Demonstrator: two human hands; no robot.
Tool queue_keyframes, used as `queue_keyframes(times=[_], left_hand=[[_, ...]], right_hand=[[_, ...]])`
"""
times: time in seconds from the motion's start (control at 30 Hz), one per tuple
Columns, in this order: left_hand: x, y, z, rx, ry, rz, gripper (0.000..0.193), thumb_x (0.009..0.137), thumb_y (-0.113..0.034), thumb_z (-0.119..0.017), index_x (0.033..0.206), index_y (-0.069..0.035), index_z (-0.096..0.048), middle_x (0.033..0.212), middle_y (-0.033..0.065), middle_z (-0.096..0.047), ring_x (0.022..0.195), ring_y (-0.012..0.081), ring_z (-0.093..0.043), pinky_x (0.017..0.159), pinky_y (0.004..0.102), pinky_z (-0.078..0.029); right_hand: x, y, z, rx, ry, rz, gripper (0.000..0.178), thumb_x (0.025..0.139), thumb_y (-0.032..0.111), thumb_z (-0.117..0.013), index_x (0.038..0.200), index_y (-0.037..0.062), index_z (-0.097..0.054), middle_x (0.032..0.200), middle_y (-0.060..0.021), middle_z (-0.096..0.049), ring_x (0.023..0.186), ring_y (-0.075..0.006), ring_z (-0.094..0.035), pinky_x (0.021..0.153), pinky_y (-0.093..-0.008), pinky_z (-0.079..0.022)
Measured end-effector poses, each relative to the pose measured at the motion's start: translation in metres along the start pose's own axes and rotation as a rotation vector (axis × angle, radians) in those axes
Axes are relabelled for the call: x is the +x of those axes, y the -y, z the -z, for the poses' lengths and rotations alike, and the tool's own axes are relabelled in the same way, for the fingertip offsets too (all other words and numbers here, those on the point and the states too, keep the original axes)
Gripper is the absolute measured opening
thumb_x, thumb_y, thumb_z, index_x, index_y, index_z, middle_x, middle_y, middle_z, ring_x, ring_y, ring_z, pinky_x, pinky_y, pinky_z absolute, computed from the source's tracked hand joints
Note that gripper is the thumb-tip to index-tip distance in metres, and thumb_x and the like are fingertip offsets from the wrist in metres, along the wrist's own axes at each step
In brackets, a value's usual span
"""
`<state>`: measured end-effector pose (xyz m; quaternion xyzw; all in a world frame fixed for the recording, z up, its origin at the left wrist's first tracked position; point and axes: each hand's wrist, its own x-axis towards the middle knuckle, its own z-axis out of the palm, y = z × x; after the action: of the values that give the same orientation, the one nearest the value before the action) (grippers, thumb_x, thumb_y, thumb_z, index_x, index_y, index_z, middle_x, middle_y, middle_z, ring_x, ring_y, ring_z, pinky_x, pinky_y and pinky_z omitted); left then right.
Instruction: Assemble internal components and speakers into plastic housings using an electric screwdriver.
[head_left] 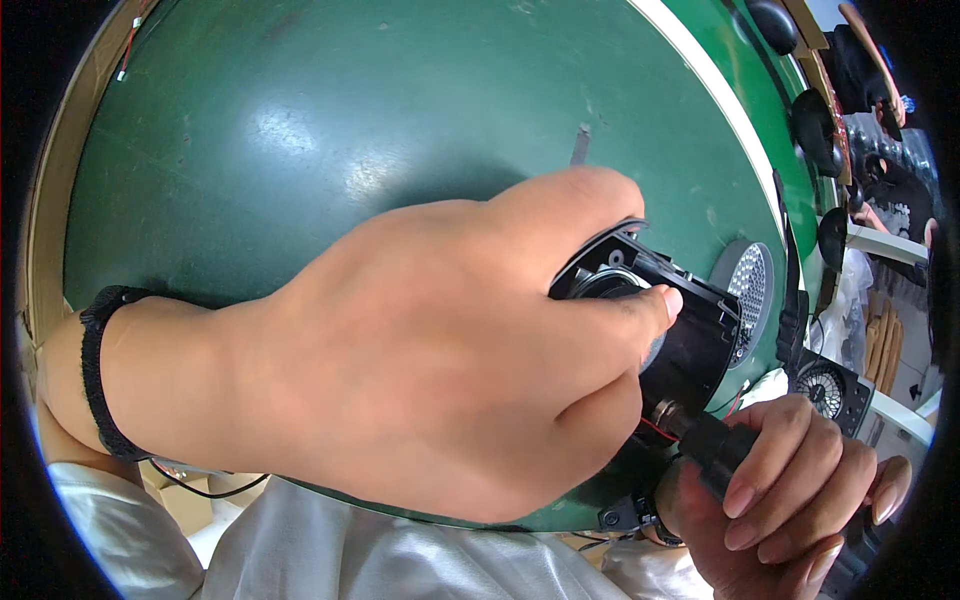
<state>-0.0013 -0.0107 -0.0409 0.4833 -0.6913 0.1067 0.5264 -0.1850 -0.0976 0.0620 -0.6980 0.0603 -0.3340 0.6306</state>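
My left hand (430,340), with a black band at the wrist, reaches across the middle and grips a black plastic housing (705,350). Its thumb and fingers lie over the housing, covering much of a round silver-rimmed part (605,283) inside it. At the lower right, my right hand (790,490) is wrapped around a black screwdriver (715,445) with a metal collar. The tool's front end points at the near side of the housing; whether it touches a screw cannot be seen. A thin red wire (658,430) shows beside the collar.
A round grey perforated grille (752,290) stands just right of the housing on the green table (300,130). Further right is a black fan-like unit (825,388). Several black rounded pieces (815,125) line the far right. Other people are at work at the upper right.
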Motion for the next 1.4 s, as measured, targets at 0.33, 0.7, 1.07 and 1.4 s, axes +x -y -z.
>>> queue_keyframes(times=[0.33,0.7,1.07,1.4], left_hand=[[0.0,0.0,0.006,0.005,0.135,-0.053,0.01,0.073,-0.002,-0.075,0.076,0.001,-0.066,0.098,0.0123,-0.074,0.082,0.0243,-0.07,0.079,0.043,-0.063],[0.005,-0.014,0.003,-0.036,0.073,0.033,0.01,0.073,-0.002,-0.075,0.072,-0.002,-0.065,0.1,0.0134,-0.074,0.088,0.0224,-0.069,0.084,0.0437,-0.061],[0.0,-0.014,0.017,-0.079,0.36,0.107,0.023,0.066,-0.013,-0.079,0.081,0.001,-0.068,0.11,0.0185,-0.071,0.103,0.0182,-0.069,0.093,0.0517,-0.056],[0.04,-0.047,0.049,0.343,0.692,0.089,0.087,0.068,-0.075,-0.069,0.115,-0.001,-0.071,0.111,0.0159,-0.06,0.085,0.0286,-0.047,0.079,0.0475,-0.033]], right_hand=[[0.0,-0.006,0.002,-0.014,0.051,-0.007,0.039,0.098,0.018,-0.054,0.135,0.0132,-0.046,0.077,-0.001,-0.049,0.062,-0.0168,-0.051,0.06,-0.0358,-0.049],[0.001,-0.007,0.011,0.09,0.12,0.003,0.042,0.095,0.015,-0.06,0.134,0.0137,-0.047,0.087,-0.0048,-0.058,0.076,-0.0208,-0.06,0.073,-0.0422,-0.053],[-0.018,0.009,0.02,-0.108,-0.294,0.151,0.035,0.087,0.012,-0.068,0.106,0.0086,-0.04,0.071,0.0041,-0.052,0.056,-0.0083,-0.052,0.064,-0.0236,-0.049],[0.002,0.025,0.115,-0.185,-0.521,0.263,0.04,0.097,0.032,-0.052,0.127,0.0048,-0.049,0.081,-0.0038,-0.047,0.072,-0.0136,-0.046,0.076,-0.0326,-0.041]])
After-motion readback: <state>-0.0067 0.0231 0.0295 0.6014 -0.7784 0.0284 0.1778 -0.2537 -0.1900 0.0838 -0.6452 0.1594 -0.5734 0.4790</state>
